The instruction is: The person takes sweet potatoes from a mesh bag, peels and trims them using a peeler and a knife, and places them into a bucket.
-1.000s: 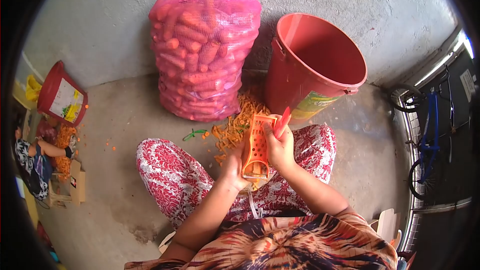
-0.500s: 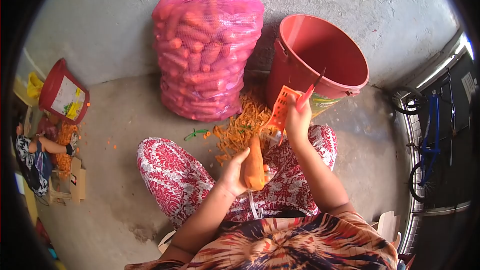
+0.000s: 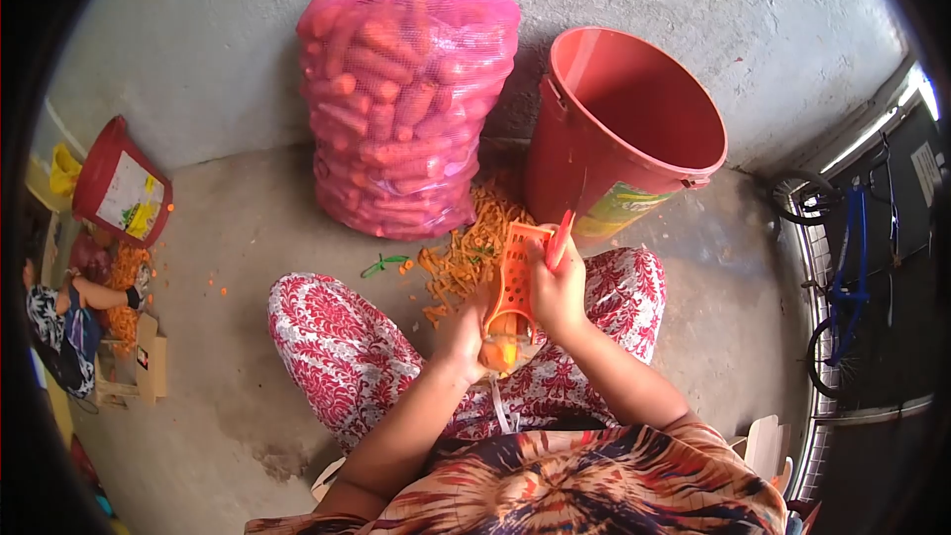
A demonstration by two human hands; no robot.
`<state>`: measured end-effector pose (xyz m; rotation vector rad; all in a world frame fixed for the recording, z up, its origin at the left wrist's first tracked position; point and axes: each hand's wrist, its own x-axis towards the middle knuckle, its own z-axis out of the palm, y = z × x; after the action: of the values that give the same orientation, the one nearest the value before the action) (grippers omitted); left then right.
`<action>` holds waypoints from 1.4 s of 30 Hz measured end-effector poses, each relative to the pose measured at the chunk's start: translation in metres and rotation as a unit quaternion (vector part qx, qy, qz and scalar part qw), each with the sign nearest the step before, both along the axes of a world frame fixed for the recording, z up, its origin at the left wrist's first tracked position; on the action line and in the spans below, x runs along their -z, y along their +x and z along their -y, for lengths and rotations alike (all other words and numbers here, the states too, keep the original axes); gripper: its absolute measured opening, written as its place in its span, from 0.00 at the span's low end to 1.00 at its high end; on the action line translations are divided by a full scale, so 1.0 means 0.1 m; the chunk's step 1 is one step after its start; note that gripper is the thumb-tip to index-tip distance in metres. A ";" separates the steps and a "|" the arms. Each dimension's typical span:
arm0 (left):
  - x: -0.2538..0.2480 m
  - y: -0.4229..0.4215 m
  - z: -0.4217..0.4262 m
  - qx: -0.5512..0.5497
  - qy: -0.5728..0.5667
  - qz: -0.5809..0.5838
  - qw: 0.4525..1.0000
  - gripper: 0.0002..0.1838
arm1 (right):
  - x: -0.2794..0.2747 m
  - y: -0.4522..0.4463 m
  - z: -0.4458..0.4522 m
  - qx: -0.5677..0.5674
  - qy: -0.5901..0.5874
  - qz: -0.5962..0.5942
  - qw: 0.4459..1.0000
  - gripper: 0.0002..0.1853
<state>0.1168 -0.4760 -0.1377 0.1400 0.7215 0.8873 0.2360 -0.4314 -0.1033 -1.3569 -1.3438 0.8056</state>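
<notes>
My left hand (image 3: 462, 339) is closed around a carrot (image 3: 499, 355) above my lap, its thick end towards me. In my right hand (image 3: 559, 289) is an orange peeler (image 3: 514, 275) with a slotted, perforated body, and its near end lies over the carrot. That same hand also grips a red-handled knife (image 3: 561, 240), its thin blade pointing up and away. Most of the carrot is hidden under the peeler and my fingers. A heap of carrot peelings (image 3: 464, 256) lies on the floor just beyond my hands.
A pink mesh sack (image 3: 406, 109) full of carrots stands by the wall, beside a large red bucket (image 3: 570, 154). A green strip (image 3: 384, 265) lies on the floor. At left, another person (image 3: 74, 322) sits near a second bucket (image 3: 124, 183). A blue bicycle (image 3: 850, 267) is at right.
My right hand has brought the peeler down and towards me, from beyond the carrot's far end onto the carrot. The knife moved with it. My left hand still holds the carrot.
</notes>
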 end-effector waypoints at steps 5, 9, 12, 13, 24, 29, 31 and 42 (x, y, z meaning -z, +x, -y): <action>-0.03 0.04 0.22 0.041 0.057 0.038 0.997 0.21 | 0.20 0.33 -0.69 0.171 0.103 0.010 0.980 0.06; -0.15 -0.01 0.17 0.028 -0.022 0.063 0.997 0.20 | -0.01 0.29 -0.63 0.109 0.063 -0.123 0.984 0.05; -0.06 -0.04 0.06 0.026 -0.053 0.087 0.994 0.20 | -0.24 0.08 -0.31 0.005 -0.009 -0.230 0.973 0.03; 0.04 -0.06 0.02 0.031 -0.040 0.101 0.994 0.21 | -0.26 0.02 -0.20 -0.009 -0.026 -0.241 0.970 0.04; 0.03 -0.05 -0.02 0.030 0.020 0.106 0.994 0.19 | 0.02 -0.02 0.02 -0.028 0.022 0.005 0.999 0.02; -0.06 0.02 0.17 0.061 0.034 0.075 0.995 0.21 | 0.22 0.29 -0.65 0.147 0.092 0.034 0.984 0.06; -0.13 0.01 0.21 0.077 0.049 0.104 0.990 0.21 | 0.20 0.38 -0.73 0.171 0.112 0.104 0.973 0.08; 0.01 -0.07 -0.03 0.000 -0.013 0.148 0.989 0.21 | -0.11 -0.04 0.00 -0.057 -0.037 -0.221 0.973 0.06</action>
<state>0.1101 -0.4732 -0.1382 -0.0151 0.4562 0.8755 0.2324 -0.4317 -0.0919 -1.0794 -1.0508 1.1686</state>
